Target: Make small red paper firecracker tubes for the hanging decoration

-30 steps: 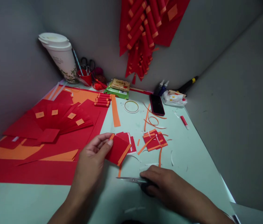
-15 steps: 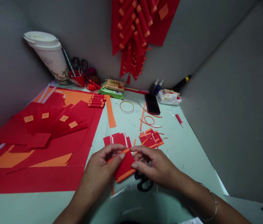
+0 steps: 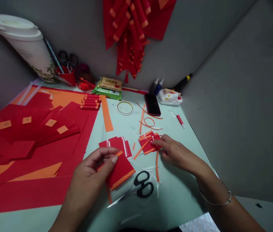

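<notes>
My left hand (image 3: 94, 174) pinches a red card with orange edge strips (image 3: 120, 169) between thumb and fingers, tilted above the table. My right hand (image 3: 172, 149) reaches to a small pile of red cards with orange strips (image 3: 148, 146); its fingertips are at the pile's right side, and whether they grip anything is hard to make out. Red cards with white strips (image 3: 119, 143) lie just beyond my left hand. Black-handled scissors (image 3: 143, 187) lie between my hands, blades pointing lower left.
Large red and orange paper sheets (image 3: 73, 129) cover the left side. Behind are a tape ring (image 3: 125, 108), a phone (image 3: 152, 104), small red rolls (image 3: 90, 102), a snack packet (image 3: 108, 88) and a tall cup (image 3: 27, 48). A red tube (image 3: 180, 120) lies right.
My right hand has let go of the card and moved right and away to the pile. My left hand still holds the card. The scissors are now uncovered, and the camera view has shifted.
</notes>
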Action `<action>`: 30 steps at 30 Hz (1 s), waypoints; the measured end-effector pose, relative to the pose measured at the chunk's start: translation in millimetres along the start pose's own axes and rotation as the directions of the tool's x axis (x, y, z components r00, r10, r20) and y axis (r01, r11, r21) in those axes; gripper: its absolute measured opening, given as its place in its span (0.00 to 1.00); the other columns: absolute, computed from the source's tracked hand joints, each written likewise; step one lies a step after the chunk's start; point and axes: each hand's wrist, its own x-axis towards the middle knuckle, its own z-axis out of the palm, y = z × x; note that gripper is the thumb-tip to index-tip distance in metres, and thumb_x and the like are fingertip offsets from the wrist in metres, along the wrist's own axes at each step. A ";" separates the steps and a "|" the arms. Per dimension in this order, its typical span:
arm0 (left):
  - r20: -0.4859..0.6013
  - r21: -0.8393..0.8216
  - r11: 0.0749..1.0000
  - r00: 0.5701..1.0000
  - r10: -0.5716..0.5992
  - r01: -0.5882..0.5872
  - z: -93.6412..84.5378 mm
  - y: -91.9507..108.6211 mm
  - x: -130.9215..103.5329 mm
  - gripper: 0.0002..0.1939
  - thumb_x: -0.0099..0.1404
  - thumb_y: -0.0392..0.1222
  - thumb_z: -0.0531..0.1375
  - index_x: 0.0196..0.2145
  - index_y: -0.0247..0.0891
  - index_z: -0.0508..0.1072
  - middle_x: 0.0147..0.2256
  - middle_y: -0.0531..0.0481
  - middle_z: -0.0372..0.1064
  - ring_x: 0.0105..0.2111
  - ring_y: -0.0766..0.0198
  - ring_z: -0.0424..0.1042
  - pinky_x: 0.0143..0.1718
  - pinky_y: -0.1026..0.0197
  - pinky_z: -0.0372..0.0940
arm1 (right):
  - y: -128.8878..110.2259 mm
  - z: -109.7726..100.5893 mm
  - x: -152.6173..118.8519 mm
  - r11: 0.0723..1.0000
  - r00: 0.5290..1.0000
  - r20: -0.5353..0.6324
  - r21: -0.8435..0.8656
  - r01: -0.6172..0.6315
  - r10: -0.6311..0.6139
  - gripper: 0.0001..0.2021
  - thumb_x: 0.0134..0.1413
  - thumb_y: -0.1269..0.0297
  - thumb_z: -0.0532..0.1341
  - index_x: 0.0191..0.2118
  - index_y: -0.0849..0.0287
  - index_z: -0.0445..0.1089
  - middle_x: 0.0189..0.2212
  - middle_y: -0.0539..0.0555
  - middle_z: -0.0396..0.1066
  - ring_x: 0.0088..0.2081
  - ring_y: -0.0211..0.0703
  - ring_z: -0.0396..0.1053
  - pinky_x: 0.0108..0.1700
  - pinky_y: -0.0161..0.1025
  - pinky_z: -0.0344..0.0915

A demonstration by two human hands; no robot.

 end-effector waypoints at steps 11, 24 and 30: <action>-0.008 -0.015 1.000 1.000 0.011 -0.011 0.9 1.3 -0.3 0.13 0.50 0.54 0.70 0.32 0.47 0.80 0.37 0.50 0.79 0.42 0.54 0.75 0.40 0.61 0.70 | 0.7 -2.1 16.9 0.992 0.985 -0.169 0.126 -0.023 0.045 0.06 0.60 0.68 0.58 0.38 0.56 0.73 0.35 0.53 0.67 0.34 0.41 0.67 0.39 0.39 0.63; 0.019 -0.041 0.999 0.999 0.025 -0.024 1.3 3.7 -3.5 0.12 0.53 0.52 0.69 0.33 0.45 0.79 0.34 0.51 0.76 0.39 0.58 0.74 0.39 0.62 0.69 | -10.6 -13.7 68.3 0.998 0.970 -0.242 -0.061 -0.013 -0.002 0.08 0.59 0.72 0.57 0.38 0.60 0.75 0.36 0.55 0.71 0.36 0.42 0.68 0.37 0.38 0.59; 0.060 -0.023 1.000 0.998 0.004 -0.002 1.2 3.7 -1.3 0.12 0.55 0.51 0.67 0.35 0.43 0.78 0.35 0.51 0.75 0.39 0.58 0.73 0.39 0.62 0.68 | -24.4 -28.7 108.4 0.999 0.938 -0.345 -0.027 0.032 -0.039 0.14 0.61 0.70 0.59 0.51 0.60 0.72 0.42 0.56 0.73 0.35 0.39 0.69 0.39 0.36 0.61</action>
